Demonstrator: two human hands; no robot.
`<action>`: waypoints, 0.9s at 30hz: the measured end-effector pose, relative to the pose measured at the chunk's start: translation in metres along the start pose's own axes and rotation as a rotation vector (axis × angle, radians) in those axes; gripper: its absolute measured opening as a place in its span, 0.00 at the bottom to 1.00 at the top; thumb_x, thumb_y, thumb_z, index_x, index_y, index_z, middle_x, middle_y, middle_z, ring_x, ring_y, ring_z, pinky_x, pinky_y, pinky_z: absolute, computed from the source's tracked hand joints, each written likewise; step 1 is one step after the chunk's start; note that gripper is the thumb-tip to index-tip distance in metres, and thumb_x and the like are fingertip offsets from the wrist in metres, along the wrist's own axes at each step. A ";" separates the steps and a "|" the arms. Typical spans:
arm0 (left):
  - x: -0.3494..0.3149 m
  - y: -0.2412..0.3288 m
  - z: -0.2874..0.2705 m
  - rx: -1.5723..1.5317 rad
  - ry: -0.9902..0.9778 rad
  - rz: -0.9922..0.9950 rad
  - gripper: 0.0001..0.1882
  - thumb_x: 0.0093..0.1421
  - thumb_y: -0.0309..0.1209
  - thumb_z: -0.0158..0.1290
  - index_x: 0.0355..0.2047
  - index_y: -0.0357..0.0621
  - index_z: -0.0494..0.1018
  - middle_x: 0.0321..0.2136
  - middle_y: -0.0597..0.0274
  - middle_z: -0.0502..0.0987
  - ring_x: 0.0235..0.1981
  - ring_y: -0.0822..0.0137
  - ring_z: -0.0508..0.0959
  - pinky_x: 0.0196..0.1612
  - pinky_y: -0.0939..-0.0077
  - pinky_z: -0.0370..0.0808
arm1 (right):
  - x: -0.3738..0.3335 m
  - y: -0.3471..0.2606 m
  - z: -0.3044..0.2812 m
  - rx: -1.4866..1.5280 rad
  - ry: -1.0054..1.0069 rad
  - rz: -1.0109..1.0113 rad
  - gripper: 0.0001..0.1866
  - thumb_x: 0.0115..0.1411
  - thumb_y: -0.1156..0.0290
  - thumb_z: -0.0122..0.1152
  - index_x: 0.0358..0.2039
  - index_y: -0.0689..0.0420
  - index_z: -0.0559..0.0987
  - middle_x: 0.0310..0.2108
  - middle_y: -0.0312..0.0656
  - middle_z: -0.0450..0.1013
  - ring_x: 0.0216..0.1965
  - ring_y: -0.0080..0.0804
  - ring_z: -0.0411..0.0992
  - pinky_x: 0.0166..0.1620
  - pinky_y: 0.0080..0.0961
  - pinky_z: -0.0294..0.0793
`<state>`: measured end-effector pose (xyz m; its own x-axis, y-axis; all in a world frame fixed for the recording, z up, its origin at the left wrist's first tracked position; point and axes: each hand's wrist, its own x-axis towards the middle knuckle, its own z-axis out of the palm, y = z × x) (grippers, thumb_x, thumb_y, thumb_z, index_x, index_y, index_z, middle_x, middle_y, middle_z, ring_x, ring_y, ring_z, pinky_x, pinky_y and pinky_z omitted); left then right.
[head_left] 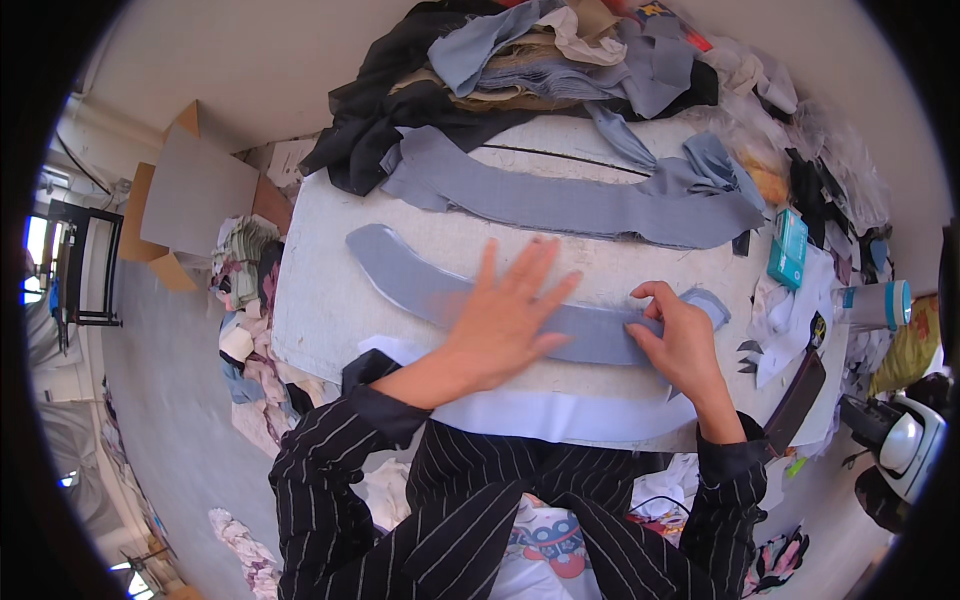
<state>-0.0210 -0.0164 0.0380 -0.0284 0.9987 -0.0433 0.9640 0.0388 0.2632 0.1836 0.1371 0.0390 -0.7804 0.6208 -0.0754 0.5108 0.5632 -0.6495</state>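
A curved grey-blue fabric strip [590, 335] with a pale edge lies across the white table [320, 290]. My left hand [505, 320] rests flat on its middle, fingers spread and slightly blurred. Near the strip's right end, my right hand [685, 345] has its fingers bent and its thumb against the fabric, gripping the upper edge; some fingertips are hidden. Beyond both hands lies a wider, frayed piece of grey-blue fabric [560, 205], bunched at its right end. Along the near table edge runs a white strip [570, 415], partly under my left forearm.
A heap of dark and grey-blue cloth [560, 75] covers the far side. At the right are a teal box [789, 248], a jar with a teal lid [885, 305] and an iron [910, 445]. Left of the table stand a cardboard box [195, 210] and piled scraps [255, 350].
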 end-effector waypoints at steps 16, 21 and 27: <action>0.019 0.010 0.025 -0.032 0.004 0.134 0.36 0.63 0.54 0.47 0.67 0.50 0.59 0.69 0.47 0.51 0.71 0.52 0.47 0.69 0.40 0.38 | -0.029 0.054 -0.063 0.177 0.084 0.197 0.23 0.49 0.72 0.71 0.46 0.55 0.75 0.37 0.45 0.77 0.40 0.39 0.75 0.45 0.30 0.73; 0.019 0.011 0.022 -0.004 -0.037 0.115 0.37 0.64 0.56 0.46 0.68 0.52 0.57 0.71 0.51 0.48 0.72 0.53 0.46 0.70 0.41 0.36 | -0.024 0.062 -0.049 0.051 0.185 0.148 0.24 0.49 0.71 0.71 0.48 0.54 0.75 0.36 0.45 0.77 0.39 0.41 0.77 0.43 0.32 0.74; 0.017 0.011 0.022 -0.002 -0.026 0.119 0.38 0.62 0.55 0.48 0.68 0.52 0.58 0.71 0.51 0.48 0.72 0.53 0.46 0.70 0.40 0.37 | -0.023 0.062 -0.049 0.038 0.276 0.220 0.24 0.49 0.74 0.70 0.48 0.54 0.75 0.29 0.39 0.73 0.26 0.30 0.72 0.30 0.25 0.71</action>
<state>-0.0050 0.0007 0.0193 0.0931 0.9950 -0.0369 0.9596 -0.0798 0.2697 0.2512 0.1842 0.0375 -0.5235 0.8520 -0.0130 0.6382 0.3820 -0.6684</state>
